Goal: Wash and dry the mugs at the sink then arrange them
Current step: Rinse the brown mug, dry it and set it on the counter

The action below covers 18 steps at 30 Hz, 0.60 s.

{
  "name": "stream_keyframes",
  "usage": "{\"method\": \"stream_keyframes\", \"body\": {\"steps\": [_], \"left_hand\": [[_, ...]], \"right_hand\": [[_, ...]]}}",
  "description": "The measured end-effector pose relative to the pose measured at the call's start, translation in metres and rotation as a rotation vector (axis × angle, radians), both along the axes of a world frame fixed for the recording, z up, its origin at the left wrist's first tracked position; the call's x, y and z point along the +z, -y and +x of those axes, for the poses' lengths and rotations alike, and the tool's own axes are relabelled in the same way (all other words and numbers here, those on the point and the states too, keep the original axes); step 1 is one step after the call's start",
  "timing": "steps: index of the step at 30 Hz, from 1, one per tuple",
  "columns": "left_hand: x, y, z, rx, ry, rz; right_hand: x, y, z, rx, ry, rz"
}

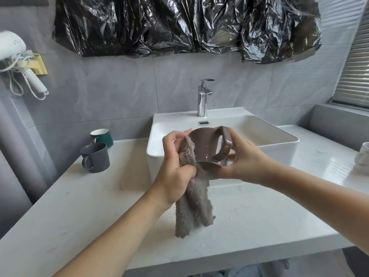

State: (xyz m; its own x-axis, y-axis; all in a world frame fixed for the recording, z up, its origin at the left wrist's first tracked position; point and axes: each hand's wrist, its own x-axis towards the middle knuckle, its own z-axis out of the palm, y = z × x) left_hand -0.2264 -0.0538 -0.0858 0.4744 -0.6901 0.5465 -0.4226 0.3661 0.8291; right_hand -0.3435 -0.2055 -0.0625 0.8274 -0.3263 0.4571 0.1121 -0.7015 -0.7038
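Brown plastic fills our grip: our right hand (242, 158) curls round the brown mug (205, 148), thumb at the squared handle on top and fingers under the rim nearest us, holding it tilted on its side in the air at the near edge of the white basin (279, 136). Our left hand (175, 166) is closed on a grey fluffy cloth (192, 198), fingers pressing a fold of it against the mug's left wall while the loose end hangs down toward the pale counter (99, 206); whether the tip touches the counter we cannot tell.

Behind the mug a chrome tap (203, 98) stands on the basin's back ledge. On the counter to the left a dark grey mug (96, 157) sits upright with its handle toward us, and a green mug (102, 136) with a white inside stands just behind it by the wall. At the far right edge a white mug (363, 155) is partly cut off. A white hairdryer (14, 54) hangs on the left wall, and crumpled black plastic sheeting (185, 25) covers the wall above the sink.
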Motion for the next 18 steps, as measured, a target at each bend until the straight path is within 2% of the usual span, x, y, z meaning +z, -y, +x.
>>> {"method": "stream_keyframes", "body": {"steps": [3, 8, 12, 16, 18], "left_hand": [[0.005, -0.004, 0.001, 0.052, -0.031, 0.051], [0.026, 0.006, 0.006, 0.263, 0.313, -0.039], [0.028, 0.010, 0.004, 0.432, 0.484, -0.139], [0.008, -0.009, 0.002, 0.286, 0.724, -0.141], [0.011, -0.005, 0.007, 0.303, 0.654, -0.126]], "right_hand": [[0.005, 0.004, -0.002, -0.033, -0.013, -0.118], [0.009, 0.007, -0.002, -0.038, -0.050, -0.286], [0.011, 0.001, 0.002, -0.022, -0.019, -0.256], [0.016, 0.001, -0.003, -0.077, -0.039, -0.303], [0.011, -0.003, -0.003, -0.048, -0.085, -0.341]]}}
